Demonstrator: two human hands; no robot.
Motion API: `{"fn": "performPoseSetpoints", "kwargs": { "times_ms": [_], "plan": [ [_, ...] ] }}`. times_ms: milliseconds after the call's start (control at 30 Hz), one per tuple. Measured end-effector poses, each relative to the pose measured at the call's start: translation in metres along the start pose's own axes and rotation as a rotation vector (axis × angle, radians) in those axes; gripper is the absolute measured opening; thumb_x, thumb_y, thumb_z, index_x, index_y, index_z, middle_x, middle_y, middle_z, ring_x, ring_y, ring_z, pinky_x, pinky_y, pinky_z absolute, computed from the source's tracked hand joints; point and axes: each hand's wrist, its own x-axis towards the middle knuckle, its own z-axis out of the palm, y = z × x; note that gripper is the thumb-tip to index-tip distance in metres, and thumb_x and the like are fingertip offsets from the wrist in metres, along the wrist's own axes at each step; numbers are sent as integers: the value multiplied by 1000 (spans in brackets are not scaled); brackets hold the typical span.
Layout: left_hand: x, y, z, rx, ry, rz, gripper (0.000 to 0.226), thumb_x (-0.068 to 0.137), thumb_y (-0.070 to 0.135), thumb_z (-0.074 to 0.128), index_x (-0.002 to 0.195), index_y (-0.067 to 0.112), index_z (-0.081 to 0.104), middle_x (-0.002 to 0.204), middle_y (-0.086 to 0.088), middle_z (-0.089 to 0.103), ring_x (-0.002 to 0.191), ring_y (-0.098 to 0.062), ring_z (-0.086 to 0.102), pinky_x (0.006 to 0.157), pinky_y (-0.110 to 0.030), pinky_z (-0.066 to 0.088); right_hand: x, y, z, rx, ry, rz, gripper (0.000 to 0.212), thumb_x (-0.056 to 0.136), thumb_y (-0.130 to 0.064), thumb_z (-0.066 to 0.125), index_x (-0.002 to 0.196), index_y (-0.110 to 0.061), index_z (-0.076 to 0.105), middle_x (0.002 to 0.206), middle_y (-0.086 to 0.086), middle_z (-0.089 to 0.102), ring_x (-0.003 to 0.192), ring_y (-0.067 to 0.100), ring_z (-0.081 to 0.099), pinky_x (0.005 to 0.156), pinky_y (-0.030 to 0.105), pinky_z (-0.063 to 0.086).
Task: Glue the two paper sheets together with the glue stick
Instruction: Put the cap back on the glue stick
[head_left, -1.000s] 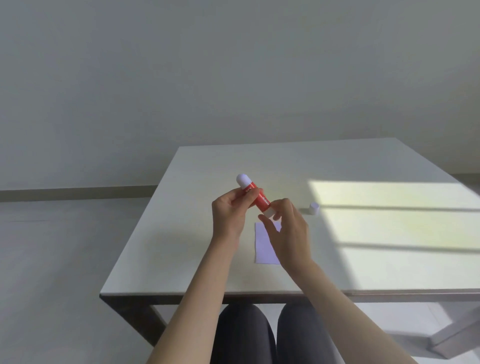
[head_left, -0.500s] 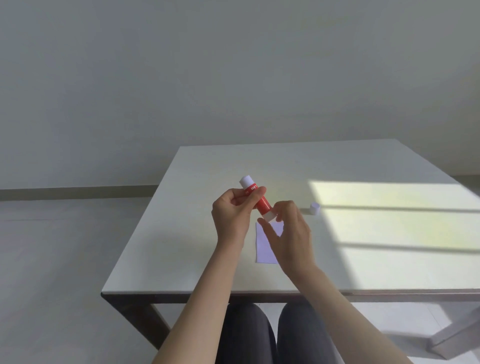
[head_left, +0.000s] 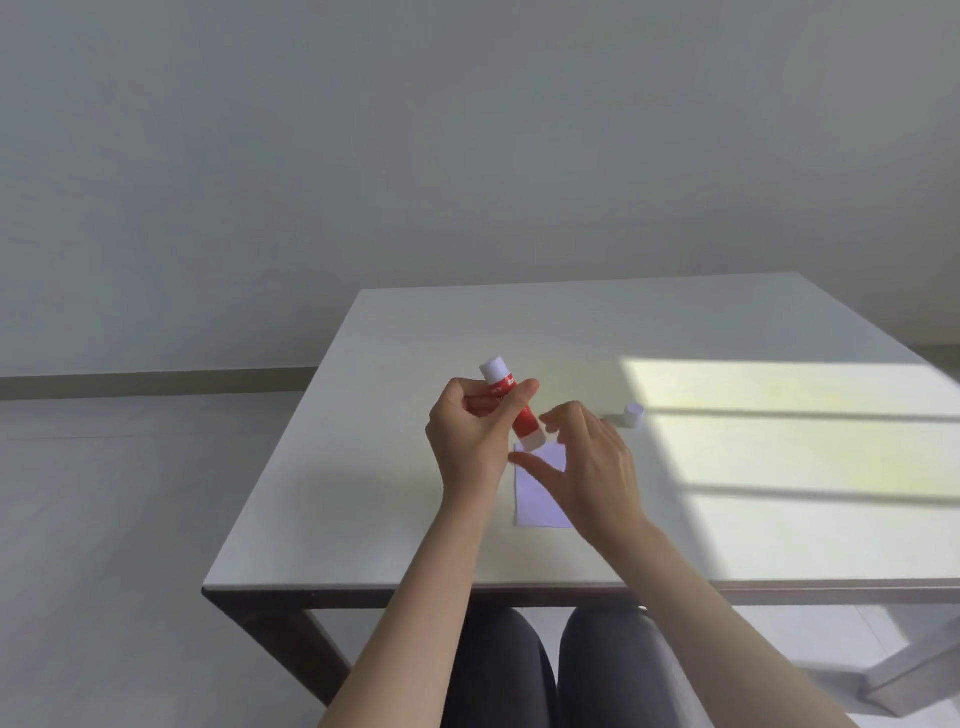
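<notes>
My left hand (head_left: 472, 431) grips a red glue stick (head_left: 519, 413) around its middle and holds it tilted above the table, one white end up and far, the other down and near. My right hand (head_left: 592, 467) hovers just right of the stick's lower end, fingers spread and holding nothing. Beneath both hands a small pale lilac paper (head_left: 537, 493) lies flat on the table; the right hand hides part of it. Only one sheet can be told apart. A small white cap (head_left: 634, 415) stands on the table to the right.
The white table (head_left: 363, 493) has its near edge just above my knees. A bright patch of sunlight (head_left: 805, 441) covers its right half. Bare wall and floor lie to the left and behind.
My right hand has let go of the stick's lower end and spread its fingers. The left hand has turned the stick more upright and brought it slightly lower.
</notes>
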Motion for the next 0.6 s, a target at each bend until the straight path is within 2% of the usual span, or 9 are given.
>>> {"fn": "performPoseSetpoints", "kwargs": {
  "times_ms": [67,100,167,200,267,367,433,533,600],
  "plan": [
    [2,-3,-6,80,-11,58,27,61,35,83,70,21,61,66,13,67,58,7,61,58,-8,45,8,23,-2,14,-122,161,70,69,-51,73,121,-9,52,114,12,62,95,32,63,74,38,51],
    [3,-5,-9,125,-23,94,25,63,33,83,70,21,61,66,14,67,60,6,61,59,-8,44,13,40,-2,-78,-149,246,73,77,-51,66,133,-9,46,127,16,54,107,35,57,83,43,49],
    [3,-8,-17,211,-36,172,23,65,29,82,72,21,61,69,13,67,64,3,60,61,-11,45,22,71,-5,-349,-227,381,63,91,-42,51,144,-13,34,141,21,39,116,40,49,91,47,44],
    [4,-10,-21,254,-37,210,23,65,27,82,74,20,61,73,12,67,67,1,60,64,-16,46,25,82,-6,-448,-304,419,57,95,-35,47,144,-13,31,142,22,36,116,41,47,91,47,43],
    [5,-13,-25,330,-34,269,24,66,22,81,78,17,61,81,7,66,73,-6,59,67,-25,49,26,96,-4,-526,-469,417,43,96,-23,44,138,-11,39,136,20,40,112,39,49,89,44,43],
    [6,-13,-27,414,-25,326,25,67,21,81,79,15,59,83,5,62,77,-14,59,66,-30,49,24,99,-3,-517,-551,364,24,92,-3,43,111,-2,57,116,19,51,100,37,55,82,41,47],
    [5,-13,-28,458,-28,365,26,68,23,80,78,15,57,82,6,60,78,-16,58,63,-29,47,26,95,-5,-376,-474,403,27,89,4,46,110,1,62,111,19,55,95,38,59,79,41,50],
    [4,-12,-30,515,-31,417,26,68,23,80,76,15,56,79,7,56,76,-18,57,60,-26,42,36,64,-18,159,-283,519,28,82,-5,67,111,-4,66,92,8,67,80,23,66,77,24,47],
    [4,-11,-29,550,-32,430,27,68,24,80,76,15,56,79,7,56,76,-18,56,59,-26,41,42,34,-29,481,-246,507,24,77,-10,74,100,-11,70,83,0,71,71,14,69,74,24,51]
  ]
}}
